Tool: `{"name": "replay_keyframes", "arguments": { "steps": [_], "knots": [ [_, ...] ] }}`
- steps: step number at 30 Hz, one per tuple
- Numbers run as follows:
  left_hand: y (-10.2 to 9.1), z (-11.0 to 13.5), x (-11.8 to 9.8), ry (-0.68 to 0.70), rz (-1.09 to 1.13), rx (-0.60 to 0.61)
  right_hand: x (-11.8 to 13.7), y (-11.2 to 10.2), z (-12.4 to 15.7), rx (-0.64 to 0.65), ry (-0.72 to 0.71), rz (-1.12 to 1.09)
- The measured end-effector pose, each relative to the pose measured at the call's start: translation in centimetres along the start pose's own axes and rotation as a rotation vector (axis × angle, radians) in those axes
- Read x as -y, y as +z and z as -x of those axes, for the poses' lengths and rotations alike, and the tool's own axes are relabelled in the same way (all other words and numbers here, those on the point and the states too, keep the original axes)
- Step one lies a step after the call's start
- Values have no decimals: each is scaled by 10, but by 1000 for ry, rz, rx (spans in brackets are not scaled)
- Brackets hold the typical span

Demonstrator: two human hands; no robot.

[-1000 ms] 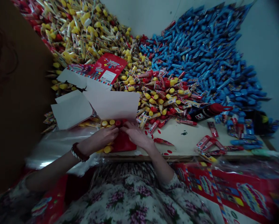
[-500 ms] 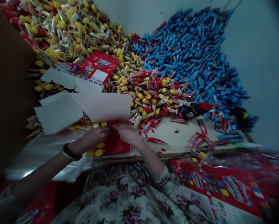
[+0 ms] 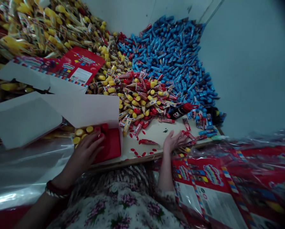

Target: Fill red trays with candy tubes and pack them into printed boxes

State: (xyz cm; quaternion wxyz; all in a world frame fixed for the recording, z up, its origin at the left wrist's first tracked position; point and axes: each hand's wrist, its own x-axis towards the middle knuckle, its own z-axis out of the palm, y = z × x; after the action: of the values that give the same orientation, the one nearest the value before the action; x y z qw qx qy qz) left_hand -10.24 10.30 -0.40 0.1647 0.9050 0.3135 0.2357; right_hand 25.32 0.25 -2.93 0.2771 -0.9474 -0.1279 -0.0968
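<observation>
My left hand (image 3: 85,152) lies over the open carton's contents, fingers curled on a row of yellow-capped and red-capped candy tubes (image 3: 84,132) beside a red packet (image 3: 110,146). I cannot tell whether it grips them. The white inner flaps of the carton (image 3: 81,109) stand up beyond the hand and hide the carton's far part. My right hand (image 3: 173,141) is open, fingers spread, above the pale tabletop (image 3: 154,133), nearest to a few loose red candy tubes (image 3: 187,133). Red paper scraps (image 3: 137,154) lie near it.
Heaped candy tubes fill the back: yellow-capped (image 3: 56,31), mixed red and yellow (image 3: 140,95), blue (image 3: 168,57). A dark bottle with a red cap (image 3: 182,110) lies at the heap's edge. Clear plastic sheeting (image 3: 25,168) lies left; printed red cartons (image 3: 204,181) lie lower right.
My right hand has left the carton and moved right across the table, fingers spread. My left hand stays on the tubes. The whole view has shifted left as my head turned.
</observation>
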Motion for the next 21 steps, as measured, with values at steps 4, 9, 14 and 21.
{"name": "replay_keyframes", "arguments": {
  "steps": [4, 9, 14, 21],
  "knots": [
    [2, 1, -3, 64, -85, 6, -19, 15, -40, -38, 392, 150],
    [-8, 7, 3, 29, -100, -4, -19, 26, -41, 132, 319, 260],
    [-5, 12, 11, 37, -124, -52, -4, 33, -8, 300, 65, 269],
    [-12, 6, -5, 17, -124, -120, 27, 21, 80, 621, -472, 25]
  ]
}}
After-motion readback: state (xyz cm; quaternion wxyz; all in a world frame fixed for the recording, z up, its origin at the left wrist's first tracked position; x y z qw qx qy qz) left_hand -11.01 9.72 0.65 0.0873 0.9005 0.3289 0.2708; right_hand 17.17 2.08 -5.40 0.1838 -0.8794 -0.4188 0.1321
